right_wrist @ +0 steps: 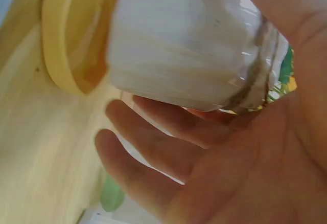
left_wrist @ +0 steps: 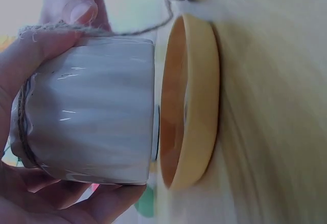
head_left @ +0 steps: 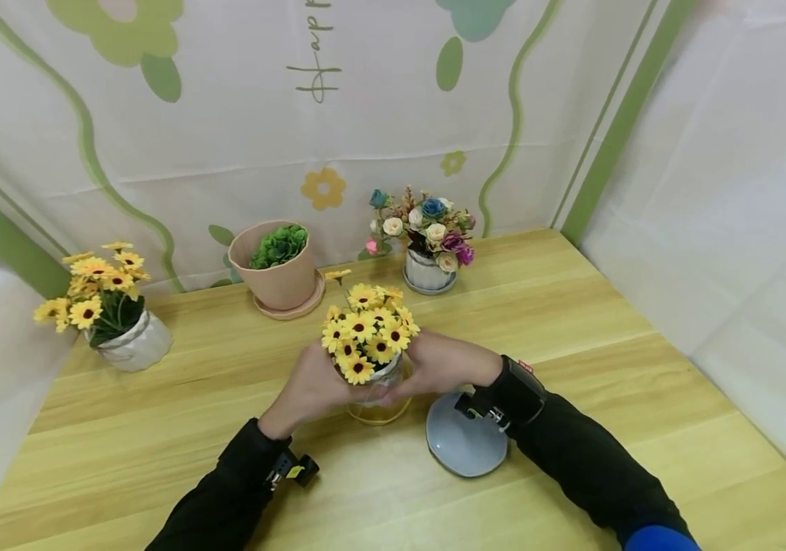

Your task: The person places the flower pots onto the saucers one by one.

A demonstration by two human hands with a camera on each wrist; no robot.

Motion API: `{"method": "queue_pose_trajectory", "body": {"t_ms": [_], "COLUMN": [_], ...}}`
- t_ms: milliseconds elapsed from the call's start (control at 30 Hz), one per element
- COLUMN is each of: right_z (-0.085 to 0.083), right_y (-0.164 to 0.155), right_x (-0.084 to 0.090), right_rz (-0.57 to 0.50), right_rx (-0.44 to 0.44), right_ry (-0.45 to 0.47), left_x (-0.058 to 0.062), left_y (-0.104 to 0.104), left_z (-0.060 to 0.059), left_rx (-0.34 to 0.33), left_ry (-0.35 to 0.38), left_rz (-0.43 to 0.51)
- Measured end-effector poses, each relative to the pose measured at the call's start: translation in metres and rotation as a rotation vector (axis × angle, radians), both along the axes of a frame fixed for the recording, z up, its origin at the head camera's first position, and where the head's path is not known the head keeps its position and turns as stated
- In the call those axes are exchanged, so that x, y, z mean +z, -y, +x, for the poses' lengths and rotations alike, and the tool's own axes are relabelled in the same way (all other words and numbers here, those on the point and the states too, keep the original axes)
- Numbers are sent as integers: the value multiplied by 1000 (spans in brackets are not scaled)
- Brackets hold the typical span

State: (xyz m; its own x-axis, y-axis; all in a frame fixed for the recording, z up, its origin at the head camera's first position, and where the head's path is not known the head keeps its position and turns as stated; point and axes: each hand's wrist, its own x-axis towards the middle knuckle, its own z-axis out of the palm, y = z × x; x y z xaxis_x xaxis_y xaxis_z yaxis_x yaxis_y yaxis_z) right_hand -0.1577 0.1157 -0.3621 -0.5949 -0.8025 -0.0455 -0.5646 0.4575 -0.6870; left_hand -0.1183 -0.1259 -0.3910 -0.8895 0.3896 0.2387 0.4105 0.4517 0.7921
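Note:
Both hands hold a white fluted flowerpot (left_wrist: 97, 111) filled with yellow flowers (head_left: 360, 327). My left hand (head_left: 311, 384) grips it from the left, thumb and fingers wrapped around its sides near the twine-tied rim. From the other side my right hand (head_left: 444, 361) holds it, thumb on the near wall and fingers spread along the far wall. Just below the pot, a yellow saucer (left_wrist: 203, 101) sits on the table; a narrow gap shows between pot base and saucer in the left wrist view. A loose twine end (left_wrist: 148, 29) hangs from the rim.
A grey-blue dish (head_left: 464, 440) lies under my right wrist. Along the back stand a pink pot (head_left: 278, 283) with a green plant and a white pot (head_left: 427, 272) of mixed flowers on a saucer. Another white pot (head_left: 138, 344) with yellow flowers stands at the left edge.

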Motion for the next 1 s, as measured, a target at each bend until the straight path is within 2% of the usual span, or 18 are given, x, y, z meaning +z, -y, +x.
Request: {"method": "queue_pose_trajectory", "body": {"t_ms": [133,367,600,733,1000], "right_z": [1,2,3,3,3], "right_y": [-3,-1,0,1,2], "right_x": [4,7,4,3,2], "right_rz": [50,58,87,99,107], "right_rx": [14,71,53,62,81], "right_ry": [-7,-26,19,9,19], "left_x": [-2,-10,-14,-17,-18], "left_y": [-6,-12,-16,-16,-15], "left_z": [1,2,2,2,2], "left_rx": [-12,-23,-53,-70,-85], "left_ry": [-10,23,31,37,61], "left_rz": [-3,10,33,63,51]}}
